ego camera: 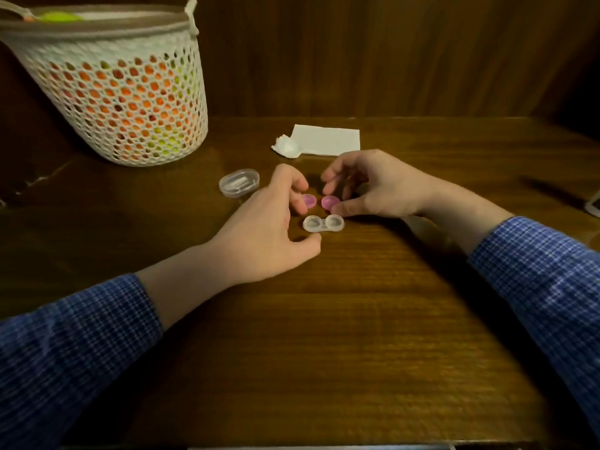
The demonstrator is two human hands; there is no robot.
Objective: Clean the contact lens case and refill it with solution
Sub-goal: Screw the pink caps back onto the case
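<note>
- So the table (357, 303) is dark wood, and everything that matters sits in a tight cluster mid-table, right between my two hands.
- My left hand (272, 235) comes in from the lower left with its fingers loosely curled. The fingertips are on or right at the left pink cap (310, 200), but I can't tell if it's actually pinched, since the fingers cover half of it.
- My right hand (373, 186) reaches in from the right, fingers bent and spread, thumb touching the right pink cap (330, 201). Could be a pinch starting, could be just resting there.
- The lens case (323, 223) lies just in front of both caps, nearer to me, long axis running left-right, both wells uncapped and facing up. My left thumb is about as close to it as my right thumb, so either hand could take it.
</note>
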